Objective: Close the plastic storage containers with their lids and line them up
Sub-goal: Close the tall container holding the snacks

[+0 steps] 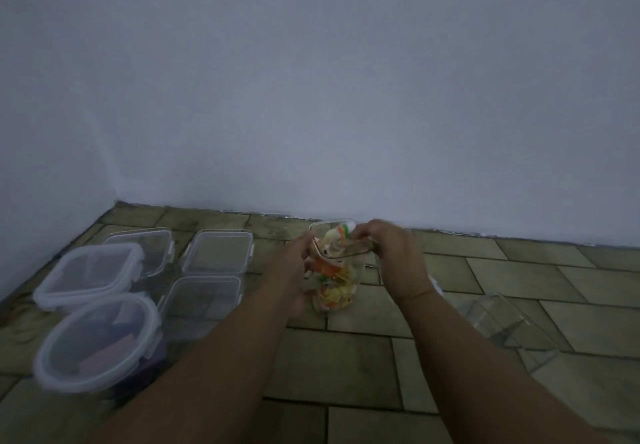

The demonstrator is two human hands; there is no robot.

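Lid-fitting on the tiled floor (346, 357): the left hand (299, 256) clamps its grip round the tall clear plastic container of coloured scraps (334, 287), evidently to steady it, while the right hand (391, 253) pinches the tilted clear square lid (341, 247) over its mouth, apparently for seating, beside the lidded clear containers (214, 253) grouped at left.

Indoor room, most likely a home, with work going on at floor level. Evidence: tiled floor (363, 357) in a staggered brick pattern, olive-brown with dark grout. A plain pale painted wall (346, 79) fills 12 o'clock and meets a side wall (41, 131) in a corner at 9 o'clock. The paint edge along the wall base is rough. Household clip-lid storage containers (93, 343) sit directly on the tiles at 8 o'clock, and a clear tub (502, 322) lies tilted at 4 o'clock. Light is dim and the frame is soft.
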